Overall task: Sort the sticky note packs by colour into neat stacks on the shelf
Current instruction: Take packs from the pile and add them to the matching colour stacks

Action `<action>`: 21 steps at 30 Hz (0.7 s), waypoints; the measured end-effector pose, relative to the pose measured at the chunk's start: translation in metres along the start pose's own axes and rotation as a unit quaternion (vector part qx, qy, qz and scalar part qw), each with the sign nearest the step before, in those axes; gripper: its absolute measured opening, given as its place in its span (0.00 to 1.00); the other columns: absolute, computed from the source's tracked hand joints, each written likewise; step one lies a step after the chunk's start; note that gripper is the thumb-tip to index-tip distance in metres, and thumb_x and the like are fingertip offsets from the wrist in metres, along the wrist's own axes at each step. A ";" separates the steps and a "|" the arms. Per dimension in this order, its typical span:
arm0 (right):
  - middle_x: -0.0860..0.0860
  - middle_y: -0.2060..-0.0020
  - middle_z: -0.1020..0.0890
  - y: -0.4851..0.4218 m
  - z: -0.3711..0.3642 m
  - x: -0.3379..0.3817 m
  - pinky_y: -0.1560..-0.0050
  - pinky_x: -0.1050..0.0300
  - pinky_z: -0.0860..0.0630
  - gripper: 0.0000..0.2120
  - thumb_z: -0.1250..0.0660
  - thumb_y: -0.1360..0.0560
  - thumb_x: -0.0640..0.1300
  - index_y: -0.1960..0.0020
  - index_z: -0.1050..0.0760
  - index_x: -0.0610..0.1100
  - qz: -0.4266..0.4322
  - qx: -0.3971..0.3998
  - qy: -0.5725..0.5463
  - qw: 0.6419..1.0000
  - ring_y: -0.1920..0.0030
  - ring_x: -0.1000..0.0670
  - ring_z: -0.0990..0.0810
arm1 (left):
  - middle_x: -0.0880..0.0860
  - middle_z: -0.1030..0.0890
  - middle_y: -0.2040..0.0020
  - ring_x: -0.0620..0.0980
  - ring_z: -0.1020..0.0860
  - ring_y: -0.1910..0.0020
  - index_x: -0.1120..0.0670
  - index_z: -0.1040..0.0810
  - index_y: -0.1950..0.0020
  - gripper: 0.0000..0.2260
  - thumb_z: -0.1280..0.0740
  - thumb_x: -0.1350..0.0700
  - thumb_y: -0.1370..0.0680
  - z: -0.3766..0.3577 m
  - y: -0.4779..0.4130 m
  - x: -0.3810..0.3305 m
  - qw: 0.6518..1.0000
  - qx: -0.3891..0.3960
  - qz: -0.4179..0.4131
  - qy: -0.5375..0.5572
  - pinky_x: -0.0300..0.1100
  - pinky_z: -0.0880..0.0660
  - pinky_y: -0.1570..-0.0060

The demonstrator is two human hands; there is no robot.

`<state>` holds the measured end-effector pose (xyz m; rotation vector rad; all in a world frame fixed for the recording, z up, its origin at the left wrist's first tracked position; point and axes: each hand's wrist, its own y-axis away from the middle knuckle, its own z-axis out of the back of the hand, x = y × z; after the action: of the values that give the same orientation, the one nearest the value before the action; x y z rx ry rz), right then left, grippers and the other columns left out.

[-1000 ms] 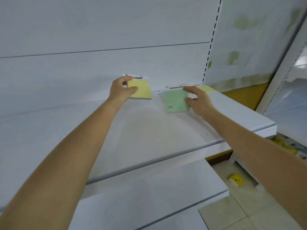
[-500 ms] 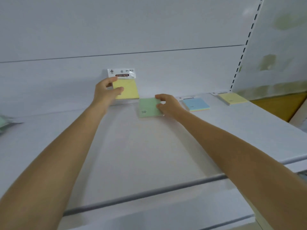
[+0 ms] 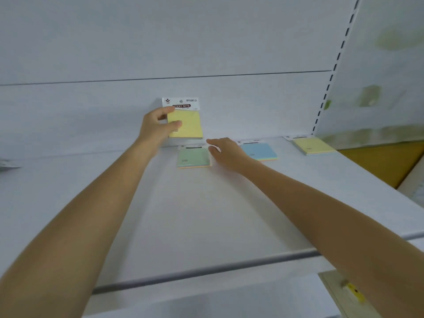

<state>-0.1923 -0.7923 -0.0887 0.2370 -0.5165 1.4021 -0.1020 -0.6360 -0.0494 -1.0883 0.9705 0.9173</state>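
A white metal shelf (image 3: 206, 226) fills the scene, backed by a pale panel wall (image 3: 160, 42) and bounded at right by a slotted upright (image 3: 330, 83). Two bare forearms reach across it toward the rear edge, where the sticky note packs lie in a loose row.

The left hand (image 3: 156, 127) grips a yellow sticky note pack (image 3: 187, 125) between thumb and fingers, holding it upright and clear of the shelf against the back wall, its printed header card (image 3: 181, 103) showing above. Held that way, it looks ready to be carried to a matching pile; the likeliest home is the second yellow pack (image 3: 314, 145), which lies flat well to the right, near the upright.

The right hand (image 3: 226, 152) rests open, fingers spread, touching or just beside the right edge of a green pack (image 3: 193, 158) lying flat on the shelf, apparently squaring it in place as the start of a green stack (no grip is visible). Just beyond that hand lies a blue pack (image 3: 258, 151), between the green and the far yellow.

That blue pack and the right arm itself sit in the path to the far yellow pack. A blurred pale object (image 3: 8, 165) at the far left edge cannot be identified.
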 end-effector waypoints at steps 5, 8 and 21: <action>0.46 0.34 0.29 0.049 0.059 -0.065 0.32 0.52 0.35 0.19 0.41 0.22 0.46 0.32 0.31 0.47 0.040 -0.066 -0.001 0.997 0.34 0.45 0.31 | 0.53 0.28 0.47 0.48 0.24 0.62 0.56 0.26 0.36 0.20 0.30 0.63 0.28 -0.074 0.012 -0.024 1.000 0.023 -0.004 0.012 0.22 0.30 0.74; 0.48 0.32 0.30 0.083 0.090 -0.113 0.30 0.56 0.42 0.21 0.38 0.24 0.50 0.32 0.32 0.47 0.033 -0.039 0.063 0.997 0.30 0.46 0.35 | 0.51 0.28 0.53 0.44 0.26 0.66 0.58 0.27 0.36 0.21 0.30 0.63 0.28 -0.135 0.023 -0.035 0.998 0.052 0.009 0.024 0.27 0.28 0.69; 0.50 0.24 0.42 0.142 0.120 -0.191 0.24 0.49 0.50 0.31 0.47 0.27 0.67 0.27 0.42 0.56 -0.027 0.069 0.128 0.989 0.24 0.46 0.48 | 0.55 0.27 0.49 0.53 0.25 0.49 0.60 0.26 0.37 0.20 0.29 0.60 0.28 -0.304 0.052 -0.044 0.987 0.116 0.005 -0.113 0.43 0.28 0.41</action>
<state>-0.3707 -0.9899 -0.0958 0.1782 -0.2000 1.3930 -0.2159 -0.9248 -0.0755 -0.7648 0.8694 0.8894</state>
